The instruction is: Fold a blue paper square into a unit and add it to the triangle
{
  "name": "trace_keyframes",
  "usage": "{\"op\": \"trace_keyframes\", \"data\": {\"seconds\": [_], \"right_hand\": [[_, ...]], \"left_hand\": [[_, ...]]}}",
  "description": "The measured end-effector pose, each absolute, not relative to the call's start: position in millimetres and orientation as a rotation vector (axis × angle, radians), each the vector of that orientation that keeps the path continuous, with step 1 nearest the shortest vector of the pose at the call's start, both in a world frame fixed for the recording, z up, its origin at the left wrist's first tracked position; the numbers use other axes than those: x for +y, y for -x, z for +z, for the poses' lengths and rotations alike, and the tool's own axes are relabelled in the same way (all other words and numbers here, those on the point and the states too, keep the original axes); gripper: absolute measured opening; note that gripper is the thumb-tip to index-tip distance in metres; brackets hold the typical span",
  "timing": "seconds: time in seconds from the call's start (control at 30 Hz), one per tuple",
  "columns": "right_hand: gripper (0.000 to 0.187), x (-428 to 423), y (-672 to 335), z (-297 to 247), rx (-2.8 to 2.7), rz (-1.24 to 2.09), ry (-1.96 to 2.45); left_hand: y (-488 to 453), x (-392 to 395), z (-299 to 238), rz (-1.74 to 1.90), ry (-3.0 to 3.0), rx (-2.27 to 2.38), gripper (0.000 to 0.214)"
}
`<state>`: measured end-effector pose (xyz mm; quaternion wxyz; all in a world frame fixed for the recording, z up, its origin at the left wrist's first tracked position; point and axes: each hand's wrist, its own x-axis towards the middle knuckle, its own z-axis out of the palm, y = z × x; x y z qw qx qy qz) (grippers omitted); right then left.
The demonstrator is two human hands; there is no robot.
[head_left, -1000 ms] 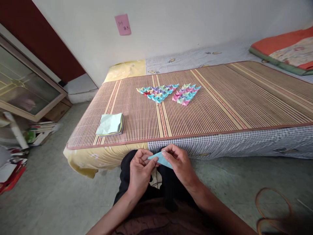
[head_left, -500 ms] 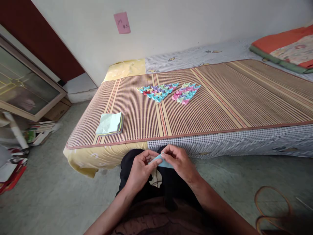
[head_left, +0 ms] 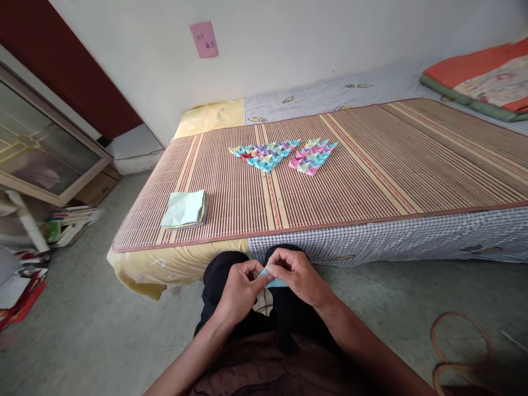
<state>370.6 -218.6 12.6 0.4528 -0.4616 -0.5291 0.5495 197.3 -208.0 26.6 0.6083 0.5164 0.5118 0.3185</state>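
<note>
Above my knees, a small folded piece of light blue paper [head_left: 277, 282] is held between both hands. My left hand [head_left: 241, 289] pinches its left edge with thumb and fingertips. My right hand [head_left: 297, 275] grips its upper edge, thumb beside the left thumb. The fingers cover much of the paper, so its full shape is hidden. Beyond, on the striped mat, lie two groups of small folded paper boats in several colours: a larger left group [head_left: 266, 154] and a smaller right group [head_left: 313, 157]. A stack of square paper sheets [head_left: 184, 209], pale green on top, lies at the left.
The striped bamboo mat [head_left: 363, 176] covers a bed with checked and yellow cloth. A folded orange and green quilt [head_left: 478, 77] lies at the far right. Books [head_left: 74, 223] and a glass-fronted cabinet [head_left: 45, 148] stand left; a looped strap [head_left: 460, 341] is on the floor at right.
Both hands have drawn slightly closer together on the blue paper, and the thumbs now meet at its upper edge. Less of the paper shows. The things on the bed have stayed put.
</note>
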Motion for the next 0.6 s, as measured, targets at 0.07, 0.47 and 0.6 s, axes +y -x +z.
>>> {"op": "trace_keyframes", "data": {"seconds": [0.07,0.47,0.6], "right_hand": [[0.025,-217,-376,14,-1.271,1.359,1.129],[0.038,-221,-365,5,-1.204,1.506,1.052],[0.036,-221,-360,5,-1.269,1.413,1.094]], "left_hand": [[-197,-207,26,0.823,-1.082,1.17,0.046],[-201,-205,26,1.013,-0.799,1.107,0.039],[-204,-207,31,1.009,-0.791,1.072,0.038]]}}
